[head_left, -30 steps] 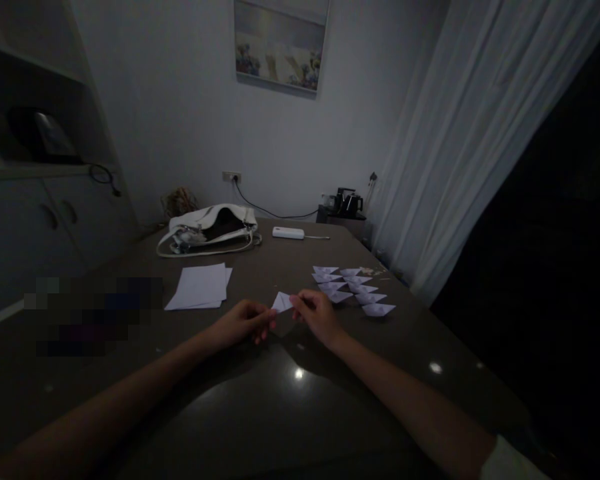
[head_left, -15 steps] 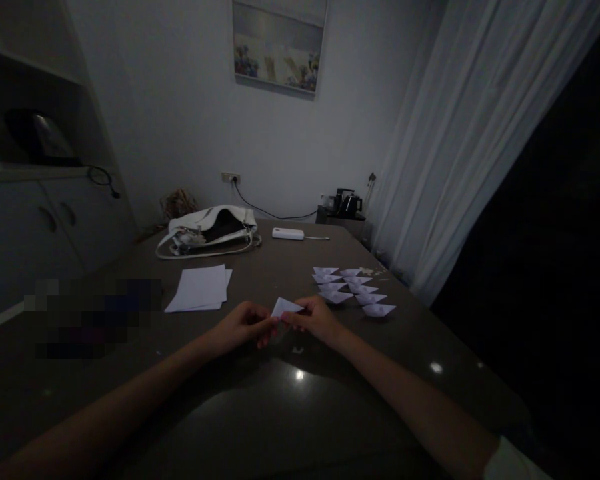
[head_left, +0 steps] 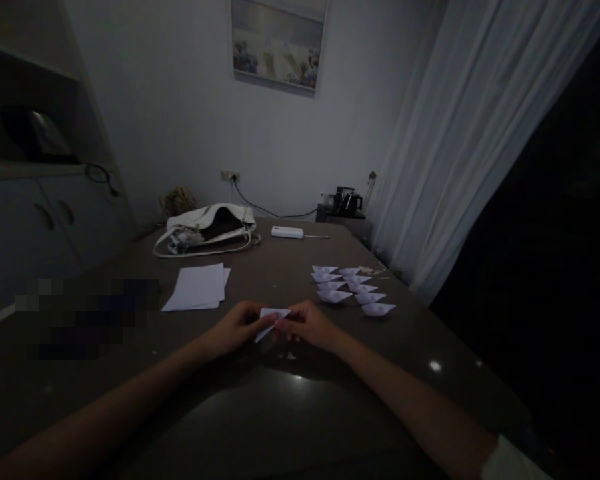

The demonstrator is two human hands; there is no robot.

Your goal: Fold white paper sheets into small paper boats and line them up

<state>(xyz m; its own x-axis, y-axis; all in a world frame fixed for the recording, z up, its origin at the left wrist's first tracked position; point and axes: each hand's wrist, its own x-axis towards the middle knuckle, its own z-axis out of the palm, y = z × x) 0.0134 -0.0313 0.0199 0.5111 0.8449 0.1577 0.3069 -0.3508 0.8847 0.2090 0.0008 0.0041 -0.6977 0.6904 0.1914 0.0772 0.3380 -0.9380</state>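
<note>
No readable text, labels or numbers anywhere; scene dim.

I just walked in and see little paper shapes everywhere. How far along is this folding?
Done: a cluster of about nine folded paper boats lies in two rows on the table. In hand: the left hand and right hand together pinch a small folded white paper piece, partly shaped. Left: a stack of flat white sheets lies unfolded beyond the left hand.
</note>
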